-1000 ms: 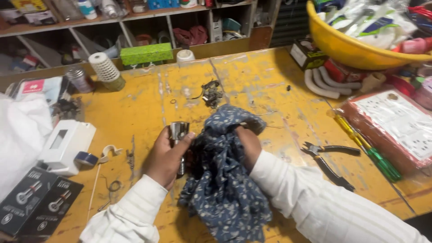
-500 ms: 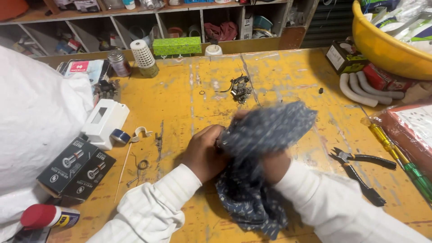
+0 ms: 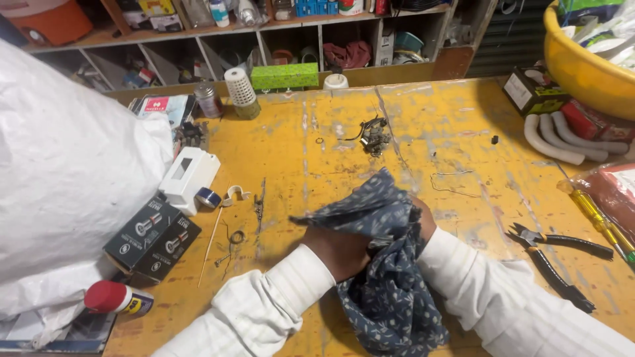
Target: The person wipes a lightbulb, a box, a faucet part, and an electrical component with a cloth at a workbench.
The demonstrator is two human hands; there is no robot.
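Left hand (image 3: pixel 340 250) closed around the near-left part of the blue patterned cloth (image 3: pixel 383 264), mid-tabletop (image 3: pixel 463 125). Cloth bunched between both hands, its tail hanging toward the person. Right hand (image 3: pixel 423 218) mostly wrapped in cloth; grip can't be told. Pliers (image 3: pixel 552 254) lie well apart, right.

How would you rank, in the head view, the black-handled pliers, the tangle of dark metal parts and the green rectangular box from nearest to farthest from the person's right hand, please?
1. Black-handled pliers: on the yellow bench just right of the right hand.
2. Tangle of dark metal parts: farther up the bench, mid-table.
3. Green rectangular box: at the back edge, by the shelves.
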